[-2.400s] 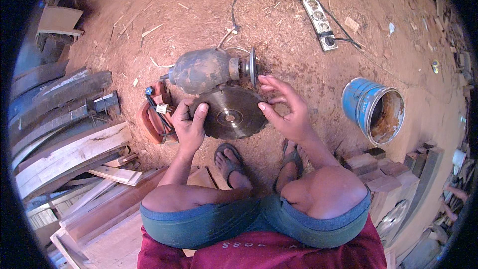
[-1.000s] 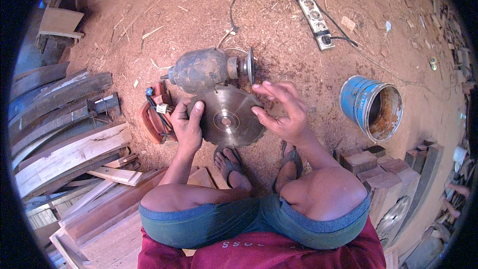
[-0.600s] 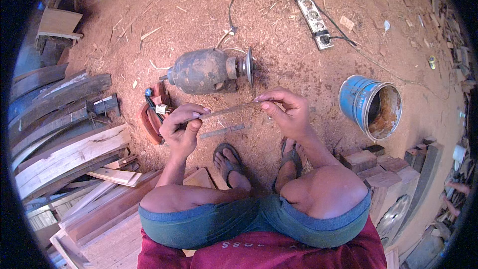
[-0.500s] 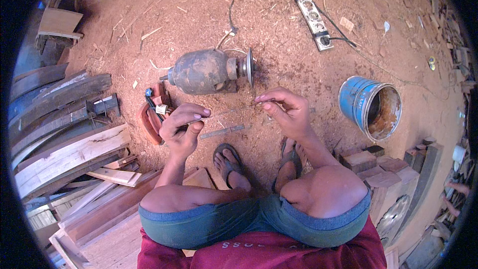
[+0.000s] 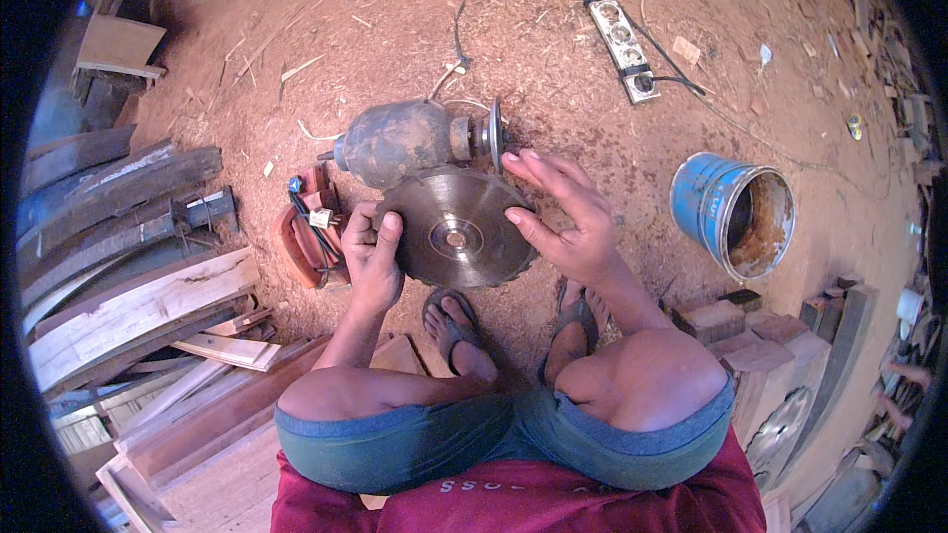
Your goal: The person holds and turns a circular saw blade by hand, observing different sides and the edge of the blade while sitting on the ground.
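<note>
A round toothed circular saw blade (image 5: 455, 228) lies flat-face up between both my hands, just in front of my feet. My left hand (image 5: 372, 255) grips its left edge with the thumb on top. At the blade's right edge my right hand (image 5: 568, 218) rests with fingers spread, thumb on the face. Just beyond the blade a grey electric motor (image 5: 400, 140) with a small grinding wheel (image 5: 494, 132) on its shaft sits on the sawdust-covered ground.
A rusty blue bucket (image 5: 736, 213) lies on its side to the right. A white power strip (image 5: 621, 44) with cables lies farther out. Wooden planks (image 5: 138, 301) are piled at the left, wood blocks (image 5: 765, 336) at the right. A red tool (image 5: 308, 235) sits beside my left hand.
The blade was turned edge-on about half a second ago and now shows its flat face again. Both hands stayed on its edges.
</note>
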Demonstrator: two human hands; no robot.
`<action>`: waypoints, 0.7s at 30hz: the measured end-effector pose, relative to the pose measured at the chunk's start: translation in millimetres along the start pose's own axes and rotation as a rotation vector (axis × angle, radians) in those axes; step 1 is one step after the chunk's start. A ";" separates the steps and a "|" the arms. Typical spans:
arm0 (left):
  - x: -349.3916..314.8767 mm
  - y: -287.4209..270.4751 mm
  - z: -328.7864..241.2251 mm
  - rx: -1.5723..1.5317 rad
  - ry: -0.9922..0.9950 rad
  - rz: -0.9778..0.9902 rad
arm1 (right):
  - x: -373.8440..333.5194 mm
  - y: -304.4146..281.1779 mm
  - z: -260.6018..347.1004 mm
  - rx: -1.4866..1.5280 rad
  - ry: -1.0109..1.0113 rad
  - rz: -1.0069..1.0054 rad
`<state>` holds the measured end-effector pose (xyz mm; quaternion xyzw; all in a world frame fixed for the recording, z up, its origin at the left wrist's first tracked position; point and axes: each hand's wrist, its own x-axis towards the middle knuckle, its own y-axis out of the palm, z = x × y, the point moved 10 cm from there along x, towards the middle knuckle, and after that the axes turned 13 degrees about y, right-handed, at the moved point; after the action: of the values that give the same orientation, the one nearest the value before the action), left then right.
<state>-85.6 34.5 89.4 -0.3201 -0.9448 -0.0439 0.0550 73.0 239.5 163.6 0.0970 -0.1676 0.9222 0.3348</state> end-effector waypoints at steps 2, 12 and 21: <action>-1.1 3.0 6.6 -0.062 -0.057 -0.045 | -1.4 -0.6 -2.4 -0.007 -0.022 0.002; -2.2 0.0 9.4 -0.060 -0.064 -0.068 | -8.2 1.3 -6.9 -0.046 -0.049 -0.022; -4.0 5.5 13.8 -0.189 -0.083 -0.076 | -11.4 -10.1 -19.3 0.137 0.075 -0.153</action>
<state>-80.2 38.1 75.5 -0.2895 -0.9493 -0.1216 -0.0160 87.0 247.4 144.9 0.0975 -0.0834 0.9063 0.4027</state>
